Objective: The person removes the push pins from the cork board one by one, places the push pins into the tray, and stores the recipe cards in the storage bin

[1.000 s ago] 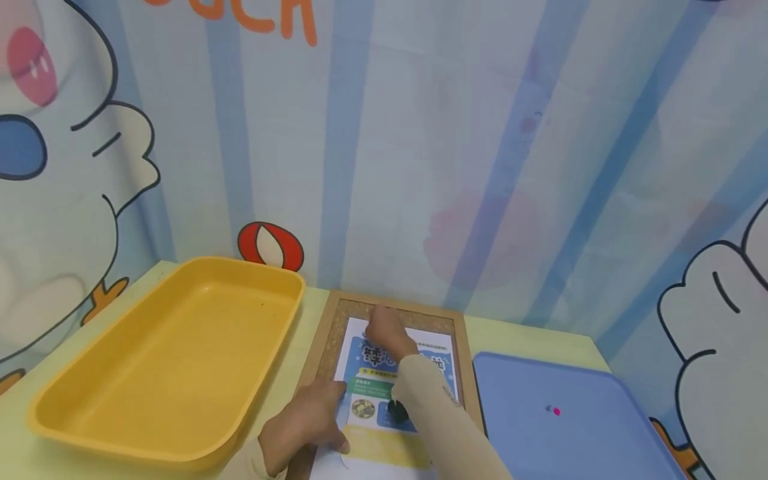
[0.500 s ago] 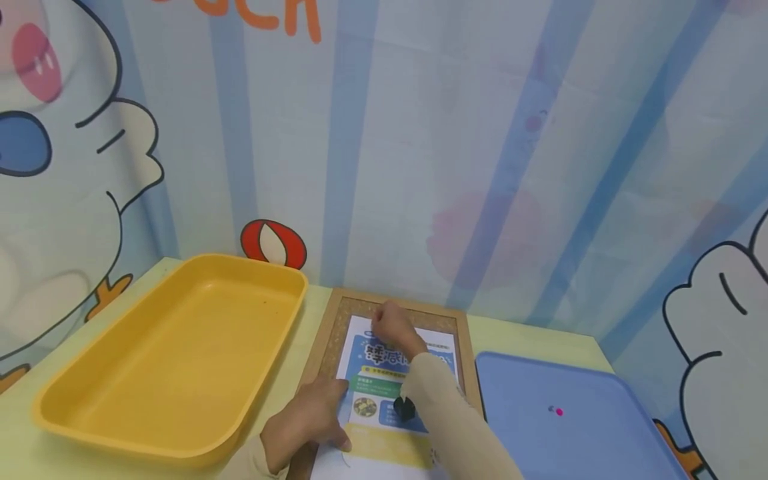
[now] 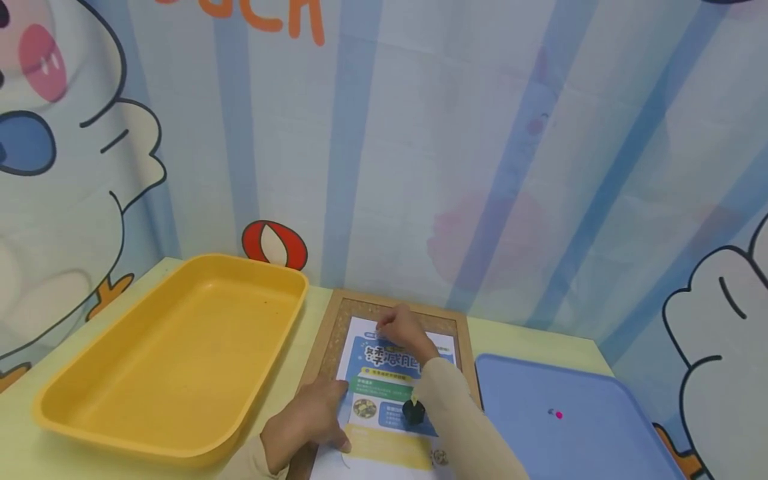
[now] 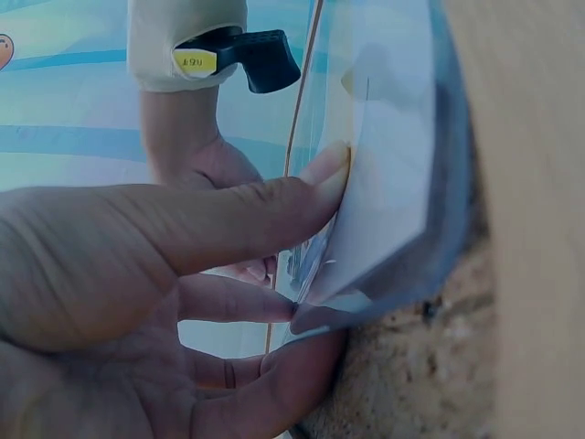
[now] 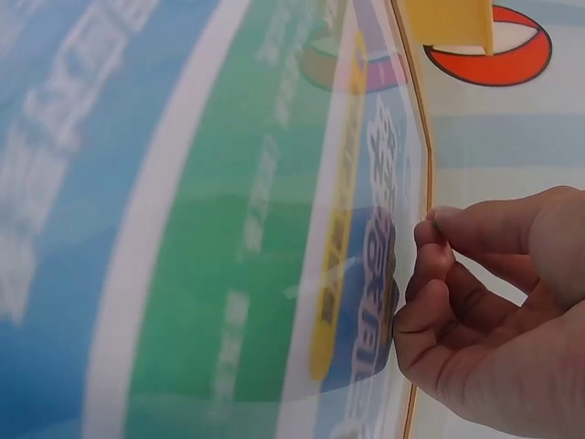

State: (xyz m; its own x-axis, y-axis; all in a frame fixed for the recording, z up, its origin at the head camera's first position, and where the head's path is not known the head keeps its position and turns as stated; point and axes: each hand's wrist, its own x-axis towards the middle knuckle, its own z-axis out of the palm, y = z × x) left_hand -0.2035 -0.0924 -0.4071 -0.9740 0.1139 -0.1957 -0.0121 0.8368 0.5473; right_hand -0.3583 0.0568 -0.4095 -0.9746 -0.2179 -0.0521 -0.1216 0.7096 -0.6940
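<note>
A printed poster (image 3: 384, 433) under a clear plastic cover lies on a wood-framed cork board (image 3: 327, 350). My left hand (image 3: 309, 417) is at the poster's left edge, thumb nearer me. In the left wrist view its thumb (image 4: 274, 215) and curled fingers grip the edge of the clear sheet, which bows up off the cork. Over the poster's upper part is my right hand (image 3: 405, 332), its thumb (image 5: 484, 224) and forefinger tips pressed together and the other fingers curled against the print. I cannot tell whether something tiny sits in that pinch.
A deep yellow tray (image 3: 294, 300) stands left of the board. To its right lies a blue tray (image 3: 522, 400) with a small pink piece (image 3: 559, 415) on it. A printed curtain (image 3: 396, 167) hangs behind the table (image 3: 534, 331). A black device (image 3: 414, 411) sits at the right wrist.
My right hand has shifted from the poster's top left corner rightward and slightly toward me, uncovering more of the title. The left hand keeps its place.
</note>
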